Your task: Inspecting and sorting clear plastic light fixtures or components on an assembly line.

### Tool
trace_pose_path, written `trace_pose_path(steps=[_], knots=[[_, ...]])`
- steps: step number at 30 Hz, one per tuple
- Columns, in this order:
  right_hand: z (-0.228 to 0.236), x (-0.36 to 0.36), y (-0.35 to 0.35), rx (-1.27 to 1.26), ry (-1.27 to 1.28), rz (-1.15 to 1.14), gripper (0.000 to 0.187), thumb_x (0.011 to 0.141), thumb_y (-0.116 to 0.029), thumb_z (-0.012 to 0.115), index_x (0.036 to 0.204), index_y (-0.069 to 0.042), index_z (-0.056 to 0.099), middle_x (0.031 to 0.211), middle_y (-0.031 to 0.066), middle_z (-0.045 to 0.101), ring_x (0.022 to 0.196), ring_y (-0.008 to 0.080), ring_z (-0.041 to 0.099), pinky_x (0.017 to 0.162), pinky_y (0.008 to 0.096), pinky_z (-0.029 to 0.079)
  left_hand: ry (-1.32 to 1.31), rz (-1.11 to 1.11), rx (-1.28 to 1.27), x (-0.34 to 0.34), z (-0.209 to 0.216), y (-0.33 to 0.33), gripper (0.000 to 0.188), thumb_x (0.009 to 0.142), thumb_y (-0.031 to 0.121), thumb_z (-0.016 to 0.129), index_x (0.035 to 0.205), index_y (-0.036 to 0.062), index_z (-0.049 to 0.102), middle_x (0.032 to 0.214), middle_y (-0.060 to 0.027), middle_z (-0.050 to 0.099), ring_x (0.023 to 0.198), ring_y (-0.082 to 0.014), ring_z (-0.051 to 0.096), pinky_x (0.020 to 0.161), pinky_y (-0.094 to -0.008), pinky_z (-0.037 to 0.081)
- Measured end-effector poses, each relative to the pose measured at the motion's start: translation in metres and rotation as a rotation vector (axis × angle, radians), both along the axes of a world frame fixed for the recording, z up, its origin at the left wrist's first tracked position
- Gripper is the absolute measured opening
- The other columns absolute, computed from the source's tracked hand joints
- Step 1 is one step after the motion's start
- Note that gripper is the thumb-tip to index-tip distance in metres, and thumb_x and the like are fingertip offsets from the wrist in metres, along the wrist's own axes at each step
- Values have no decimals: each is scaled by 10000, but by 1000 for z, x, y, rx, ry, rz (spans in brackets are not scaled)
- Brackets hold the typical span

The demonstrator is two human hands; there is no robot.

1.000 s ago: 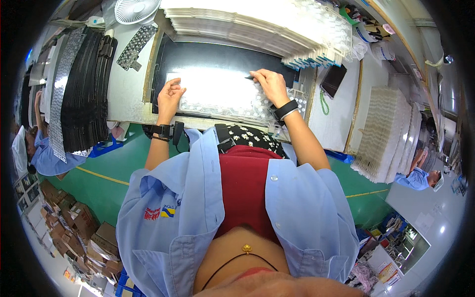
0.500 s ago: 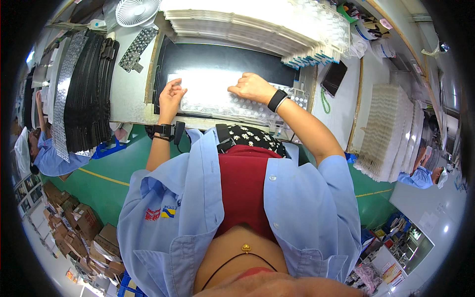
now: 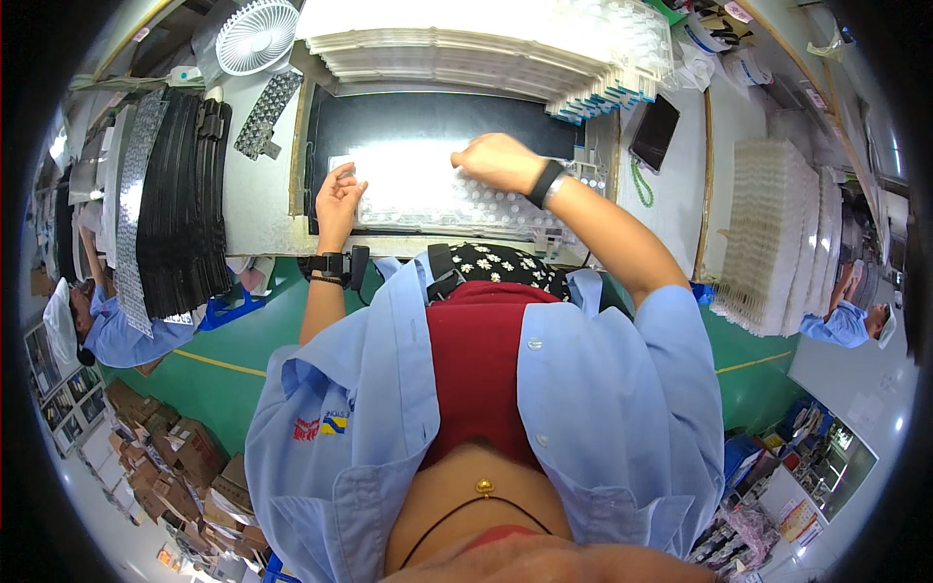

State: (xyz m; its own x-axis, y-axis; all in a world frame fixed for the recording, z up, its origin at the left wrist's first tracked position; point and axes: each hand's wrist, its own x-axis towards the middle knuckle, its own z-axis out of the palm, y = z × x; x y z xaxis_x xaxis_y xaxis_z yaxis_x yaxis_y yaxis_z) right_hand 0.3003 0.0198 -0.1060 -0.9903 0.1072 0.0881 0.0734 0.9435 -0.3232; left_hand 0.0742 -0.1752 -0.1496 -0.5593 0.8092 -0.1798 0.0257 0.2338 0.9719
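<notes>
A clear plastic tray (image 3: pixel 413 209) with rows of round cups lies on a dark work surface in front of me, partly washed out by glare. At its left end is my left hand (image 3: pixel 338 202), with curled fingers and thumb around the edge. My right hand (image 3: pixel 498 163) is over the tray's far middle part, palm down, its fingers closed and thumb pressed in. Whatever lies between those fingertips is too small or too bright to make out.
Stacked clear trays (image 3: pixel 466 63) stand behind the dark surface (image 3: pixel 389 117). A white fan (image 3: pixel 257 37) and a perforated strip (image 3: pixel 267 115) are at the left; a phone (image 3: pixel 655 131) and green bead string (image 3: pixel 641 185) at the right. Black strips (image 3: pixel 180 194) and pale trays (image 3: pixel 773 238) flank the bench.
My right hand has shifted slightly left and its wrist has turned. The left hand stays at the tray's left end. The whole view has tilted a little.
</notes>
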Motion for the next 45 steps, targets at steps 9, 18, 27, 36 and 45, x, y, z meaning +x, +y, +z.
trace_pose_path(steps=[9, 18, 27, 36, 45], knots=[[12, 188, -4, -423, 5, -985, 214, 758, -126, 629, 965, -74, 611, 741, 119, 618, 664, 253, 609, 604, 325, 478, 52, 8, 2, 0, 4, -2, 377, 767, -37, 618, 1129, 4, 520, 833, -13, 537, 724, -48, 515, 646, -155, 426], [-3, 56, -28, -68, 101, -263, 407, 796, -347, 567, 1198, -300, 522, 1208, 112, 483, 1056, 284, 468, 887, 379, 382, 67, -32, -42, -1, 5, 1, 370, 770, -34, 618, 1125, 10, 526, 830, -4, 528, 719, -44, 517, 639, -150, 424], [-21, 40, -15, -22, 38, -138, 384, 777, -471, 547, 1134, -331, 569, 1226, 94, 469, 1094, 290, 427, 910, 412, 342, 69, -14, -20, -4, -4, 0, 360, 779, -18, 621, 1125, 17, 529, 826, 2, 541, 735, -43, 515, 657, -158, 428], [-2, 149, -1, -613, 463, -1096, 89, 784, -113, 620, 820, -55, 676, 710, 70, 649, 624, 166, 606, 595, 265, 465, 65, -12, 0, -6, -4, -3, 384, 771, -25, 624, 1138, 29, 527, 823, 6, 519, 716, -34, 502, 626, -145, 412], [10, 97, -38, -251, 263, -471, 287, 815, -108, 513, 1093, -50, 555, 1109, 101, 578, 1023, 252, 539, 815, 355, 435, 67, -37, -2, -8, -8, 0, 364, 774, -13, 625, 1125, 11, 531, 828, 6, 529, 708, -38, 506, 641, -153, 420]])
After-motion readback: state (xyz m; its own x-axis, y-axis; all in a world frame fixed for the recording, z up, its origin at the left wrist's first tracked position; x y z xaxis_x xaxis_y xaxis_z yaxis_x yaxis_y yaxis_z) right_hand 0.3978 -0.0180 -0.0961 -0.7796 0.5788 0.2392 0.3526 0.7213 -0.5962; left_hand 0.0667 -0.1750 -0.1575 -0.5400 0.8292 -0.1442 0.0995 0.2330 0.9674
